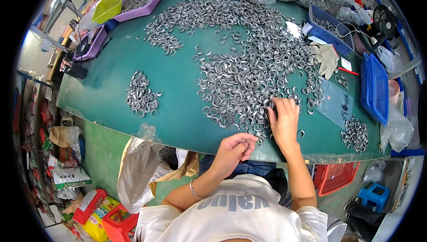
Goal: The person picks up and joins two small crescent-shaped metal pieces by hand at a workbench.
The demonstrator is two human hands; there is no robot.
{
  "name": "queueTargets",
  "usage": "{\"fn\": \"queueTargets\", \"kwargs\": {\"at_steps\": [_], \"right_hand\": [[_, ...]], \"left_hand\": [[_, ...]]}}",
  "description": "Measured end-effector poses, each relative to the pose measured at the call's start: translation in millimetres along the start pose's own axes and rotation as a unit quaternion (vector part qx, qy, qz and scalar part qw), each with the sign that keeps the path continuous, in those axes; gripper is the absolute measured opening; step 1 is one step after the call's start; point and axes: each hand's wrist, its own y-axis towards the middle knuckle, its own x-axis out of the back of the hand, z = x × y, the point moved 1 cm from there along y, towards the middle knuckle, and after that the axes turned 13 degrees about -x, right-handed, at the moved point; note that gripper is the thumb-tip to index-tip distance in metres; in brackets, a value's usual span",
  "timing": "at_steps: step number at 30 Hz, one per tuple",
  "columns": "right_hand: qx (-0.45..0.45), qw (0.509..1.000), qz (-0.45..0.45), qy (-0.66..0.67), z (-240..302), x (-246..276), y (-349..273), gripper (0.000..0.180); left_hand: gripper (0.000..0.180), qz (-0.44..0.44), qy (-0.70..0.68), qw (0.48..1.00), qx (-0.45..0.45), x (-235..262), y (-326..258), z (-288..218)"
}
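Observation:
A large heap of small silver metal rings (242, 60) covers the middle of the green table (106, 86). My right hand (283, 120) lies palm down on the near edge of that heap, fingers spread among the rings. My left hand (233, 148) hovers at the table's front edge with its fingers curled together; whether it holds rings is hidden. A small separate pile of rings (141, 94) lies to the left. Another small pile (355, 134) lies at the right front.
Blue baskets (374, 86) stand at the right, purple trays (140, 3) and a lime tray (108, 6) at the back left. Work gloves (327, 57), a clear plastic sheet (336, 102), bags of rings and a small fan (384, 20) are at the back right. Red crates sit below.

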Motion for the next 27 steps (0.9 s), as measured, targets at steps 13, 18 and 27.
{"fn": "queueTargets", "kwargs": {"at_steps": [13, 18, 27], "right_hand": [[-0.201, 0.875, 0.126, 0.422, 10, 30, -55, 0.019], [0.117, 0.976, 0.009, 0.185, 24, 37, -58, 0.029], [-0.052, 0.986, 0.002, 0.160, -4, 35, -29, 0.018]], "left_hand": [[0.023, 0.009, 0.058, 0.998, -0.015, -12, 8, -5], [0.023, 0.026, 0.097, 0.995, 0.001, -9, 6, 1], [0.018, 0.011, 0.018, 1.000, 0.008, -1, 8, 4]]}}
